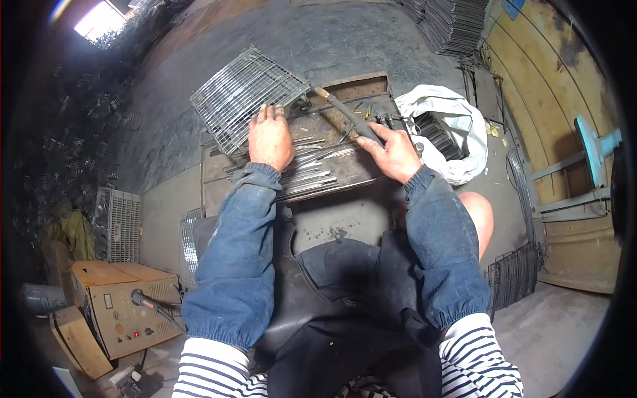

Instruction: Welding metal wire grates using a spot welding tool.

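My left hand [271, 136] is closed over the near edge of a silver wire grid [245, 93], its fingers lying over the wires and its thumb hidden. The grid is set at an angle over the far left part of a low metal worktable [352, 176]. In my right hand [393, 151] is a long, dark-handled tool [346, 114] with a tan front end. That end points up and left, close to the grid's right corner. Loose metal rods [308, 176] lie on the table below both hands.
A white sack [474, 132] with dark metal pieces in it stands right of the table. At lower left is a tan power unit [126, 312] with knobs and a cable. Wire racks [119, 225] stand on the left; stacked dark grids [448, 25] are at the far right.
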The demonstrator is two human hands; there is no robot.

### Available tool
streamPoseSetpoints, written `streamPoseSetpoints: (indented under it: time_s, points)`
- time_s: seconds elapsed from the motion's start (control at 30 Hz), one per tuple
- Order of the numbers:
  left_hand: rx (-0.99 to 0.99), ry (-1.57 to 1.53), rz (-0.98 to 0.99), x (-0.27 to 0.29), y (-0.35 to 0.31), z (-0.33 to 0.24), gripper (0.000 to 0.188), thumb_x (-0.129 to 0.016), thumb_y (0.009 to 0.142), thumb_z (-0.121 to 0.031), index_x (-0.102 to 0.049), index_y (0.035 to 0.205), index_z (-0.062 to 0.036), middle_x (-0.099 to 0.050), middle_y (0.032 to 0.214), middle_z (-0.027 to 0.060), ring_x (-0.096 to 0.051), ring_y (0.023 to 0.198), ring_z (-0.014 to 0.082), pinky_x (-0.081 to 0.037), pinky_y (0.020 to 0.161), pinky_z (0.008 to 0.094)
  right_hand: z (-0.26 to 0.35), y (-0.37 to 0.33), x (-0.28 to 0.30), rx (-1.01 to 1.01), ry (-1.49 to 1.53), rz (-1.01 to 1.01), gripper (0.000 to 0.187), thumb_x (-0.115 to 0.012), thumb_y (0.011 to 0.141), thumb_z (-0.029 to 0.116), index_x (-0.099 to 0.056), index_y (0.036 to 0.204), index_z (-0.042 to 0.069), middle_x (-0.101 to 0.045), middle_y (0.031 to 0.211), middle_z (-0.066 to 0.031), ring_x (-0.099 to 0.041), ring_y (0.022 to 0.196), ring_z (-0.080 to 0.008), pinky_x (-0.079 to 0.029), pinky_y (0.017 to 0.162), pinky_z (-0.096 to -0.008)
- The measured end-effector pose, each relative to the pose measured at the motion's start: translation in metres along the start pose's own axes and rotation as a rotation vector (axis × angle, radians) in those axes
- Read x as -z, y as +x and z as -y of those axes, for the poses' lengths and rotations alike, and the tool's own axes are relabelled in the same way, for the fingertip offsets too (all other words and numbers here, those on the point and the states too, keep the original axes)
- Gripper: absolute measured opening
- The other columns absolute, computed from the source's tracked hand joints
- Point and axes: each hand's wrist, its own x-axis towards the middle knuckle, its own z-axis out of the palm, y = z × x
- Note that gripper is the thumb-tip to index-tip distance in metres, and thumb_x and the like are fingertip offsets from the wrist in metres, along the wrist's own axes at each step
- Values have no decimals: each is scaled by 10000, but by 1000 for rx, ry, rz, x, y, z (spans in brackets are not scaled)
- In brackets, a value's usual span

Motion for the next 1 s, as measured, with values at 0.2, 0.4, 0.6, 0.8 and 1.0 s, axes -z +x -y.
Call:
streamPoseSetpoints:
  time_s: [0.2,0.4,0.6,0.8,1.0]
  points:
    - [7,-27,10,2,-5,3,603,-581,796,-68,-543,1376,92,-573,1398,277,-475,1398,378,-336,1182,507,1,7,-7,-5,45,22,496,-705,945,331,-643,1268,-41,-726,942,-269,-743,887,-351,-563,819,-406]
    - [7,-20,2,1,-4,4,627,-587,778,-70,-540,1382,93,-570,1403,280,-473,1401,379,-327,1187,502,-1,14,-12,1,38,7,492,-701,947,335,-643,1271,-30,-726,933,-265,-743,870,-343,-562,802,-411]
    - [-29,40,14,-2,-5,7,618,-688,793,-143,-548,1360,62,-562,1403,269,-502,1364,365,-362,1164,469,-2,14,-13,46,20,2,401,-690,956,313,-679,1239,29,-740,907,-213,-736,833,-331,-555,786,-407]
    - [13,21,84,0,-4,7,619,-677,804,-128,-538,1377,61,-559,1402,287,-507,1354,395,-365,1166,484,-6,15,-19,-11,116,35,392,-712,931,288,-691,1194,-1,-739,882,-219,-730,800,-350,-559,763,-403]
    - [-20,51,35,0,-5,8,649,-698,783,-108,-525,1380,77,-565,1389,290,-510,1345,405,-387,1144,486,-9,17,-18,79,51,18,392,-721,923,294,-694,1172,-8,-716,855,-250,-733,813,-369,-555,758,-420]
